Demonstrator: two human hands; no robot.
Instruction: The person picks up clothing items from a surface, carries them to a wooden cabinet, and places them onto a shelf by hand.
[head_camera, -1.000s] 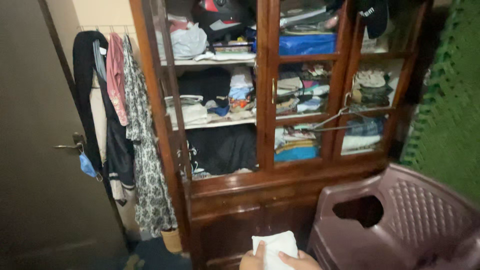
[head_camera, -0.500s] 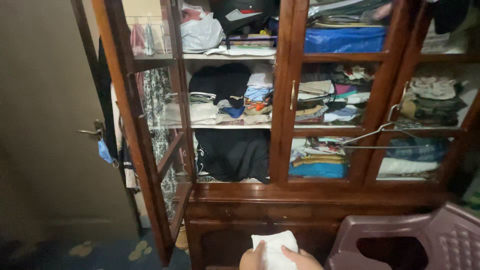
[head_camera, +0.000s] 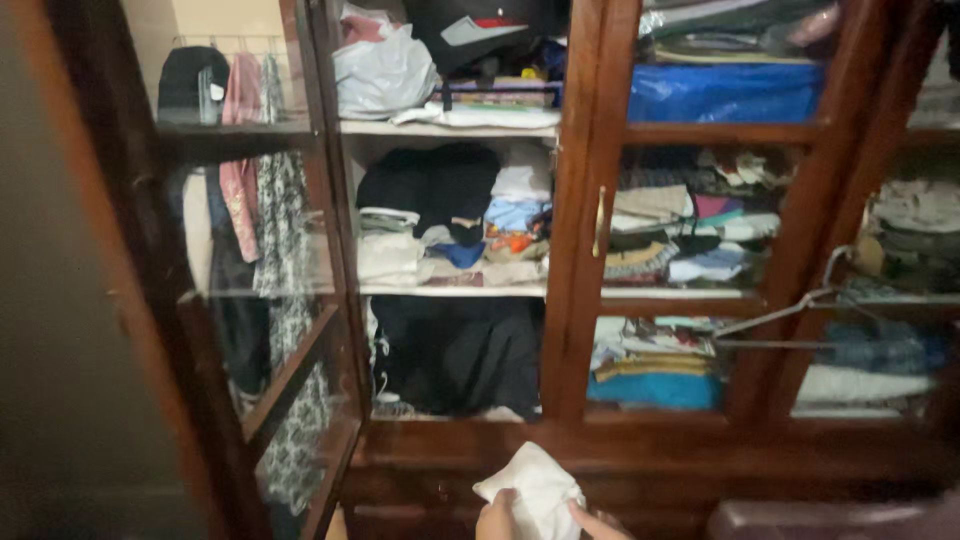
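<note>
Both hands sit at the bottom edge of the head view and hold a folded white cloth (head_camera: 533, 487). My left hand (head_camera: 495, 520) grips its lower left side; my right hand (head_camera: 600, 524) grips its lower right, only fingers showing. The cloth is just in front of the lower ledge of a dark wooden wardrobe (head_camera: 575, 250). The wardrobe's left glass door (head_camera: 260, 300) is swung open, baring shelves of folded clothes (head_camera: 450, 225) and a dark garment (head_camera: 455, 350) on the lower shelf.
The wardrobe's other glass doors are closed over stacked clothes and a blue bundle (head_camera: 725, 92). A wire hanger (head_camera: 790, 315) hangs on the right door. Garments (head_camera: 250, 170) hang behind the open door. A plastic chair's edge (head_camera: 830, 518) shows at bottom right.
The view has moved closer to the wardrobe and leftwards. The open door now fills the left side, the chair has almost left the view, and the cloth sits slightly higher and tilted.
</note>
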